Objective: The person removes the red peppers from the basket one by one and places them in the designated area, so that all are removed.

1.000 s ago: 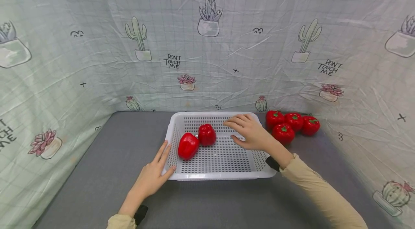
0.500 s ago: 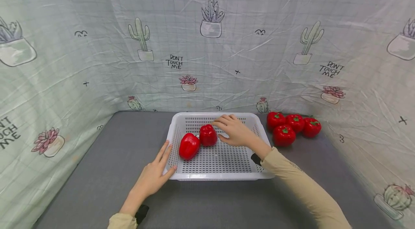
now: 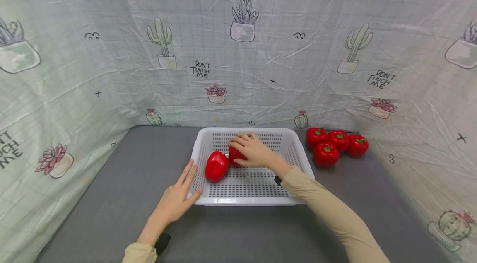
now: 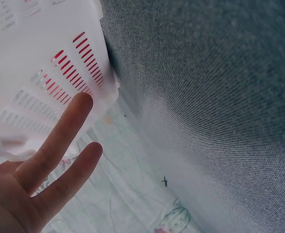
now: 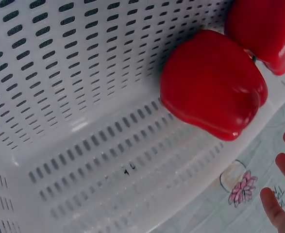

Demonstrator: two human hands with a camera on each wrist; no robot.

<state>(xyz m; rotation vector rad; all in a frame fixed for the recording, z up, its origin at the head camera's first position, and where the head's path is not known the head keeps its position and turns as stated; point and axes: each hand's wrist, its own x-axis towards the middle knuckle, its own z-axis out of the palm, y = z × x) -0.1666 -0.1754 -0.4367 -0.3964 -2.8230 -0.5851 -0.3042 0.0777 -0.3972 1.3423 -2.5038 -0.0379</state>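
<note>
A white perforated basket holds two red bell peppers. The left pepper lies uncovered; the one behind it to the right, the far pepper, is partly hidden under my right hand. That hand reaches over it from the right, thumb in front and fingers arched above. In the right wrist view the pepper shows whole, and the spread fingers stand apart from it. My left hand rests on the basket's left rim with its fingers extended; its fingers lie along the slotted wall in the left wrist view.
Several red tomatoes with green tops sit grouped on the grey table, just right of the basket. A cactus-print cloth hangs behind and on both sides.
My right hand has moved left across the basket, from above its right half to over the far pepper. The left hand stays on the rim, and the peppers keep their places.
</note>
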